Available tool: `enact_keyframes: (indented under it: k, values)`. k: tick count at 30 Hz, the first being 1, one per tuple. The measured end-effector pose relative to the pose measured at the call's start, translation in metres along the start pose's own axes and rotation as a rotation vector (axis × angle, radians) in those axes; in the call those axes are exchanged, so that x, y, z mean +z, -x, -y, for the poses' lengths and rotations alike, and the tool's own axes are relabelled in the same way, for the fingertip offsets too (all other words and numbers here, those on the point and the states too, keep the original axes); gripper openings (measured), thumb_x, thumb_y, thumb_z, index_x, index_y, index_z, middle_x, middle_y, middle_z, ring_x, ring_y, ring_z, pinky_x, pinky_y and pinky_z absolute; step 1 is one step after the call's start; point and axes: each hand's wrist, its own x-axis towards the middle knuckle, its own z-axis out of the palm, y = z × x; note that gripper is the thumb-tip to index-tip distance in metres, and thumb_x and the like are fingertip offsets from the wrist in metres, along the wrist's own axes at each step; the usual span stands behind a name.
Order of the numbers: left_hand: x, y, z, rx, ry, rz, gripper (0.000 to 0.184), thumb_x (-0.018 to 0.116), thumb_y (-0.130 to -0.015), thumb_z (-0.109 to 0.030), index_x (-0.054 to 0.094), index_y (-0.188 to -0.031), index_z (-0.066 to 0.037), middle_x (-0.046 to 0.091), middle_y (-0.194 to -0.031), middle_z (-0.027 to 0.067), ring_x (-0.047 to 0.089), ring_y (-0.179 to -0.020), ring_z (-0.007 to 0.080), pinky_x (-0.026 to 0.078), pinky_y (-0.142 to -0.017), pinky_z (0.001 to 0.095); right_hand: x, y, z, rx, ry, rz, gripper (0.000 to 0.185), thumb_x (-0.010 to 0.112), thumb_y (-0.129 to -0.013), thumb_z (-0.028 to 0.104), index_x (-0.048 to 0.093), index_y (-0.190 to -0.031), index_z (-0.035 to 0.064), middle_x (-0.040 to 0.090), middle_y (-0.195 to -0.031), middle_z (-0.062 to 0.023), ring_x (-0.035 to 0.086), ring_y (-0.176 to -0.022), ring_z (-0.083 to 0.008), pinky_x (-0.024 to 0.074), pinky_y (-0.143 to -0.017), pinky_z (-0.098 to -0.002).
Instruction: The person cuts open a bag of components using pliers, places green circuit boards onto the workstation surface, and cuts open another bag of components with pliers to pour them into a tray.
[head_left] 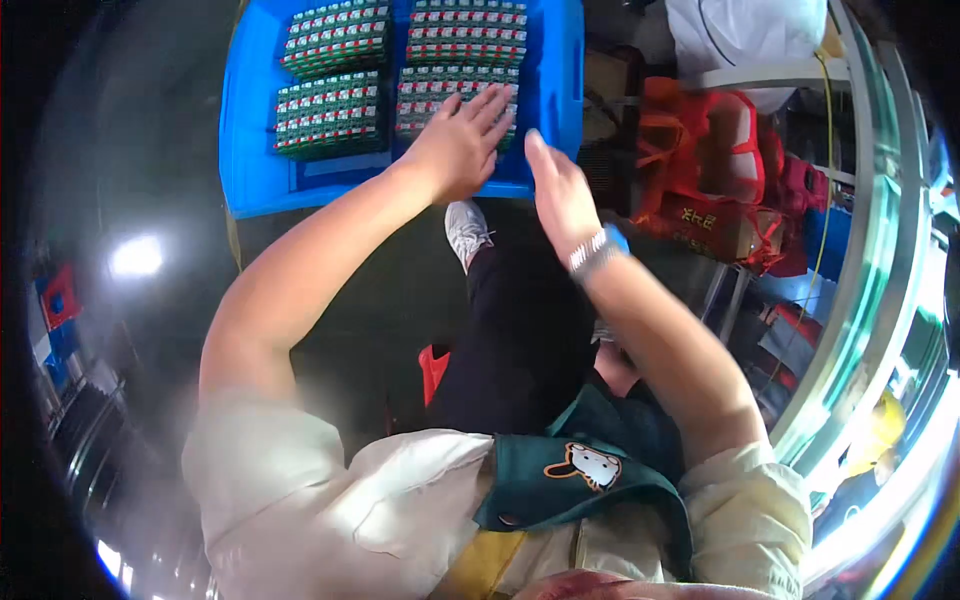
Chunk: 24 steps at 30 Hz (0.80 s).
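A blue plastic crate (265, 198) holds several block-shaped stacks of small green, white and red pieces, packed in tight rows. My left hand (458, 145) lies palm down with its fingers stretched over the near right stack (425, 92); it seems to rest on top. Beside the crate's near right corner is my right hand (562, 190), seen edge-on with its fingers extended and nothing visible in it. Whether it touches the rim I cannot tell. On that wrist sits a watch with a metal band (598, 250). The near left stack (328, 115) stands apart from both hands.
Red bags (715, 150) are piled right of the crate, beneath a white bundle (745, 35). A metal frame (850, 250) runs down the right side. My shoe (466, 232) is just below the crate's near edge, and a red object (433, 368) is by my leg.
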Motion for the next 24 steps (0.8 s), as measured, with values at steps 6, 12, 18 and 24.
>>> enact_keyframes:
  k: [6,12,18,24]
  values:
    - [-0.087,0.059,-0.064,-0.152,0.647,-0.228,0.016,0.062,-0.09,-0.009,0.067,-0.103,0.0,0.066,-0.101,0.0164,0.063,-0.1,0.034,0.049,-0.092,0.0423,-0.089,0.174,0.012,-0.556,0.236,0.088,0.024,0.067,-0.09,0.008,0.065,-0.111,-0.0017,0.064,-0.118,-0.0207,0.062,-0.111,-0.0355,0.0505,-0.095,-0.0409]
    - [-0.123,0.127,-0.197,0.097,0.954,-0.06,0.014,0.067,-0.085,-0.007,0.067,-0.098,-0.003,0.067,-0.112,0.0107,0.06,-0.115,0.0304,0.039,-0.106,0.052,-0.151,0.308,-0.018,-0.448,0.469,-0.018,0.023,0.068,-0.085,0.004,0.067,-0.108,0.0009,0.067,-0.114,-0.0168,0.066,-0.099,-0.033,0.0545,-0.084,-0.0397]
    - [-0.127,0.122,-0.248,0.228,0.668,0.032,0.022,0.064,-0.085,-0.01,0.068,-0.106,-0.002,0.055,-0.136,0.0146,0.046,-0.134,0.0323,0.022,-0.116,0.0582,-0.187,0.432,-0.037,-0.398,0.587,-0.34,0.023,0.071,-0.083,0.006,0.069,-0.106,0.004,0.069,-0.107,-0.0136,0.067,-0.092,-0.0311,0.0553,-0.078,-0.041]
    - [-0.113,0.114,-0.279,0.376,0.507,-0.038,0.02,0.061,-0.087,-0.007,0.069,-0.105,-0.002,0.064,-0.118,0.014,0.057,-0.117,0.035,0.039,-0.104,0.0527,-0.186,0.546,-0.083,-0.068,0.521,-0.497,0.015,0.068,-0.089,0.02,0.068,-0.088,0.0057,0.069,-0.086,-0.0118,0.067,-0.078,-0.0292,0.0546,-0.068,-0.0402]
